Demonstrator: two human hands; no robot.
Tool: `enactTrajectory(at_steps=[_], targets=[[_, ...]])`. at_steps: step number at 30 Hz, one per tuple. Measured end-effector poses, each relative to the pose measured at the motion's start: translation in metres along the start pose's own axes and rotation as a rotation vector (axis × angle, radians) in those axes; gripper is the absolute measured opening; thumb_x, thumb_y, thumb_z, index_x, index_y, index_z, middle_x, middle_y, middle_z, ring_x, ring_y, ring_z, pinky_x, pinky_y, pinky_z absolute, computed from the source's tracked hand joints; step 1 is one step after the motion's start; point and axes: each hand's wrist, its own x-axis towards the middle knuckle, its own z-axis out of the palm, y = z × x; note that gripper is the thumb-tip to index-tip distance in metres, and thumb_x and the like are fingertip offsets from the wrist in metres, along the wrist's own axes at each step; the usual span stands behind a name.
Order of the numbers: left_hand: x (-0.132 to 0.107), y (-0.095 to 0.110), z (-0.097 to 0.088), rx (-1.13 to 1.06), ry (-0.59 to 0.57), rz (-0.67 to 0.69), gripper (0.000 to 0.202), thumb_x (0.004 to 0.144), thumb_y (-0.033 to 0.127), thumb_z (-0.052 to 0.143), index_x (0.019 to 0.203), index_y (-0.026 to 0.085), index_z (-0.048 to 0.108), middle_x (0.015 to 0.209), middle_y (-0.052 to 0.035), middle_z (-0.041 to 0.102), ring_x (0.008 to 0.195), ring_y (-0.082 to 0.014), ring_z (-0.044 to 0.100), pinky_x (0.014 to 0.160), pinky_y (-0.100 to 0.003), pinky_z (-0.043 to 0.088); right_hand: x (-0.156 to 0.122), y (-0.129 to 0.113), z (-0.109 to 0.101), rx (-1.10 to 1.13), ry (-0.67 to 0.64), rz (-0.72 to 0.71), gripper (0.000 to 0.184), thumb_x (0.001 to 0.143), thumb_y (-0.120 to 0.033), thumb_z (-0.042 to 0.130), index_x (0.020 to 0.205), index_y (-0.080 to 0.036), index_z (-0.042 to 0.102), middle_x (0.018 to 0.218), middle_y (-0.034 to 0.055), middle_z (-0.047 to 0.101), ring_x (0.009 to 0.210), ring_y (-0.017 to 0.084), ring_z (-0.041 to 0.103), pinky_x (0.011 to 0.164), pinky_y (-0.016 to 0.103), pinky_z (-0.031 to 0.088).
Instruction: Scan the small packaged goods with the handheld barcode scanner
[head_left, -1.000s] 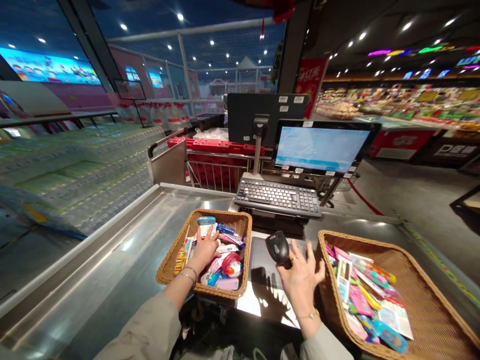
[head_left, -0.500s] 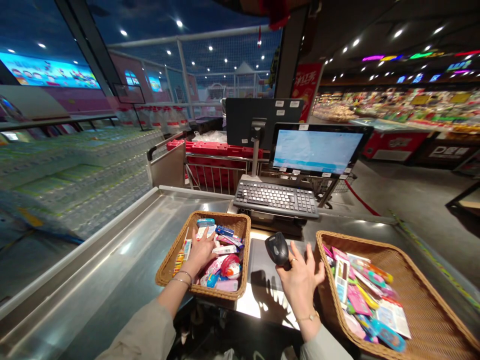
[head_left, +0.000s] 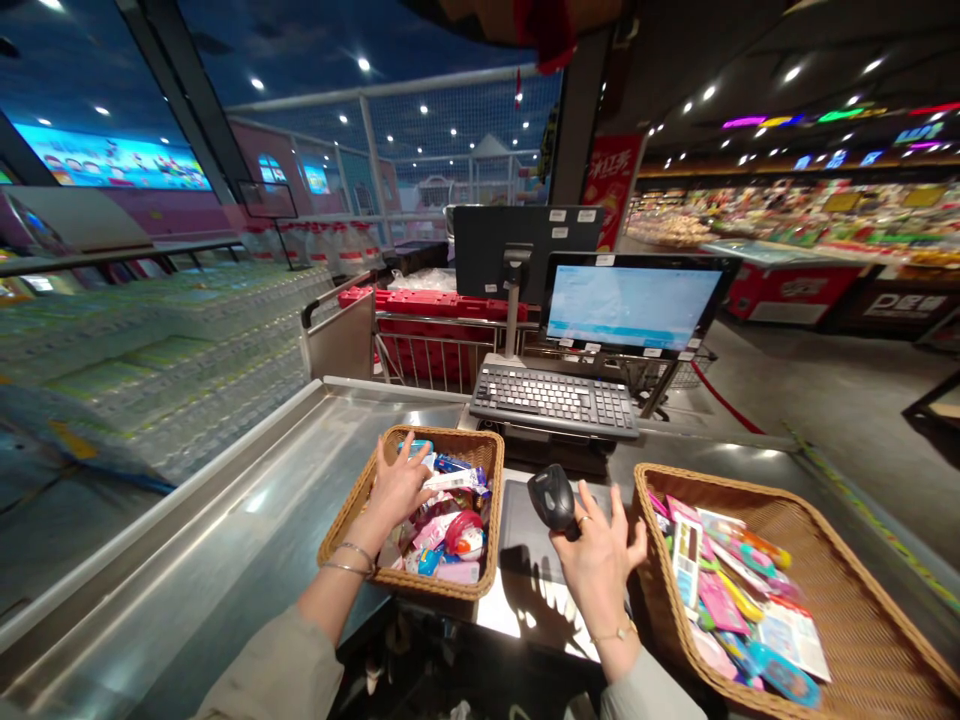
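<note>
A wicker basket (head_left: 877,590), cut off lower right, held bright packets. Beside it, the right hand (head_left: 598,560) grasped a glossy black scanner (head_left: 553,497), handle mostly hidden, above the counter (head_left: 247,500). The left hand (head_left: 395,492) spread over a second basket (head_left: 498,500); any grip was hidden. Beyond, screen (head_left: 630,305) text blurred.

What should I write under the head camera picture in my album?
Left hand over a wicker basket of small packages, right hand holding a black scanner.

right basket (head_left: 847,575) partly beyond edge
</note>
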Motion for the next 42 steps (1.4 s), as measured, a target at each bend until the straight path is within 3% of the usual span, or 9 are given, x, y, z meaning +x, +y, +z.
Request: enactTrajectory(at_steps=[8, 21, 29, 36, 42], targets=[[0.018, 0.032, -0.017, -0.045, 0.169, -0.004, 0.012, 0.085, 0.034, 0.062, 0.089, 0.024, 0.068, 0.145, -0.0062, 0.050, 0.145, -0.0385, 0.019, 0.107, -0.075, -0.013, 0.001, -0.003, -0.006, -0.023, 0.009, -0.014, 0.032, 0.074, -0.026, 0.053, 0.102, -0.027, 0.069, 0.128, 0.0037, 0.063, 0.139, 0.033, 0.028, 0.105, 0.063, 0.014], [0.035, 0.075, -0.015, -0.062, 0.321, -0.023, 0.018, 0.091, 0.034, 0.054, 0.099, 0.024, 0.067, 0.150, -0.0068, 0.043, 0.147, -0.0382, 0.014, 0.106, -0.074, -0.017, 0.003, -0.005, -0.012, 0.006, -0.021, -0.082, 0.036, 0.072, -0.024, 0.053, 0.105, -0.028, 0.068, 0.132, 0.0033, 0.060, 0.141, 0.034, 0.025, 0.106, 0.065, 0.011], [0.037, 0.084, -0.011, -0.107, 0.283, -0.038, 0.023, 0.092, 0.034, 0.051, 0.105, 0.023, 0.066, 0.152, -0.0071, 0.038, 0.147, -0.0378, 0.010, 0.104, -0.075, -0.019, 0.000, -0.008, -0.012, 0.051, -0.058, -0.136, 0.034, 0.073, -0.024, 0.057, 0.104, -0.030, 0.068, 0.136, 0.0008, 0.057, 0.143, 0.033, 0.021, 0.108, 0.063, 0.006], [0.039, 0.087, -0.007, -0.019, 0.406, -0.053, 0.017, 0.089, 0.033, 0.057, 0.098, 0.024, 0.068, 0.147, -0.0075, 0.045, 0.145, -0.0357, 0.022, 0.107, -0.073, -0.015, 0.000, -0.012, -0.016, 0.082, -0.069, -0.149, 0.029, 0.072, -0.020, 0.057, 0.097, -0.028, 0.069, 0.134, 0.0012, 0.058, 0.143, 0.033, 0.023, 0.110, 0.062, 0.005], [0.040, 0.086, -0.007, 0.009, 0.429, -0.051, 0.016, 0.089, 0.033, 0.057, 0.096, 0.024, 0.068, 0.146, -0.0073, 0.046, 0.144, -0.0349, 0.025, 0.108, -0.071, -0.017, -0.001, -0.010, -0.014, 0.099, -0.073, -0.159, 0.030, 0.072, -0.021, 0.057, 0.098, -0.029, 0.069, 0.132, 0.0004, 0.060, 0.142, 0.034, 0.024, 0.109, 0.064, 0.005]])
